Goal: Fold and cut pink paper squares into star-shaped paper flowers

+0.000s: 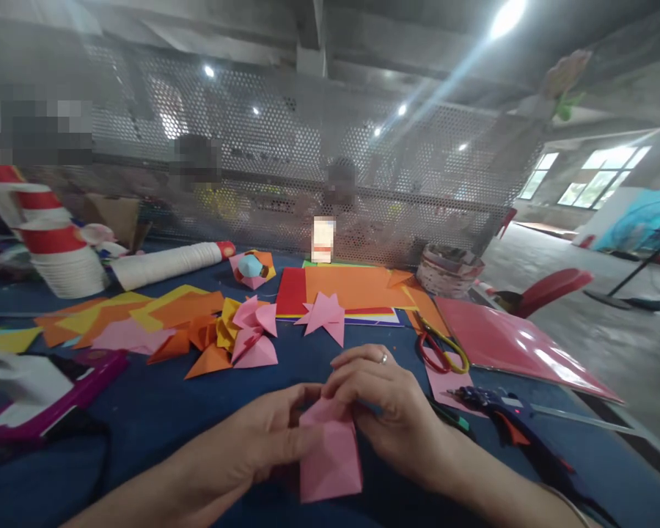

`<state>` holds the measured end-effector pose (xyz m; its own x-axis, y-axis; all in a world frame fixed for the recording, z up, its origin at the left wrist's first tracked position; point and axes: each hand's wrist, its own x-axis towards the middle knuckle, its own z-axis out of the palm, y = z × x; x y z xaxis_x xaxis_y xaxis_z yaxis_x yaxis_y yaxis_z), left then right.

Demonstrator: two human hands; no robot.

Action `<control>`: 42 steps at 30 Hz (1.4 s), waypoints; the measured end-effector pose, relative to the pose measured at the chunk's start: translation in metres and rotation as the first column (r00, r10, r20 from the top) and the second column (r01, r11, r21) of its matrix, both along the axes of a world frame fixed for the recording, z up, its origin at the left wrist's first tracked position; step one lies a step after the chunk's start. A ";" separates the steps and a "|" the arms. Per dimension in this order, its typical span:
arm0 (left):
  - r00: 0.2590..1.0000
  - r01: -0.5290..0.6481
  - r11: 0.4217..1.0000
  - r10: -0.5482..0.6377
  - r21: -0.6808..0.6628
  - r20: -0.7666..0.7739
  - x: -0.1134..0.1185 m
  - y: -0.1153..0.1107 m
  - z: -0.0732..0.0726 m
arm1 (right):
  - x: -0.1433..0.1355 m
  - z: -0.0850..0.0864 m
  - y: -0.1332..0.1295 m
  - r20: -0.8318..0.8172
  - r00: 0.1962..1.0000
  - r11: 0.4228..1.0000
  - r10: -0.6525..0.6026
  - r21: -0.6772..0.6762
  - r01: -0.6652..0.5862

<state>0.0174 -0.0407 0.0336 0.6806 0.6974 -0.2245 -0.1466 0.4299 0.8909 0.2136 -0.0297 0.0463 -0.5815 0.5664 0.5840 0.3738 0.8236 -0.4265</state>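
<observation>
Close to me over the blue tabletop, a folded piece of pink paper is held between both hands. My left hand pinches its left side, the thumb lying across the front. At the top edge, the fingers of my right hand close on the paper; the fingertips are partly hidden behind one another. A ring shows on a right finger. Just beyond the hands lies a pink folded paper star. Left of it sit pink folded paper pieces, with yellow and orange ones alongside.
Scissors and a dark blue glue gun lie at the right, near a pink packet. Orange paper sheets are stacked at the back. Paper cups stand left, behind a purple-edged device. A perforated screen rises behind.
</observation>
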 end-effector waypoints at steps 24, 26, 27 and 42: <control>0.953 -0.276 0.958 0.283 0.071 -0.110 0.036 0.043 -0.020 | 0.014 -0.012 0.017 0.242 0.876 0.831 -0.417 -0.290 0.475; 0.954 -0.286 0.958 0.288 0.029 -0.089 0.036 0.043 -0.020 | 0.017 -0.006 0.019 0.317 0.844 0.821 -0.432 -0.249 0.514; 0.952 -0.297 0.955 0.297 0.010 -0.079 0.035 0.043 -0.020 | 0.021 -0.001 0.020 0.360 0.816 0.809 -0.453 -0.219 0.546; 0.862 -0.497 0.853 0.507 -0.159 0.029 0.027 0.047 -0.020 | 0.114 0.000 0.063 0.813 0.150 0.414 -0.563 0.120 0.902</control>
<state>0.0447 0.0060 0.0140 0.2636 0.9126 -0.3126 -0.4333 0.4016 0.8068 0.3274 0.0333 0.0458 0.1873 0.9797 -0.0718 0.9716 -0.1741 0.1601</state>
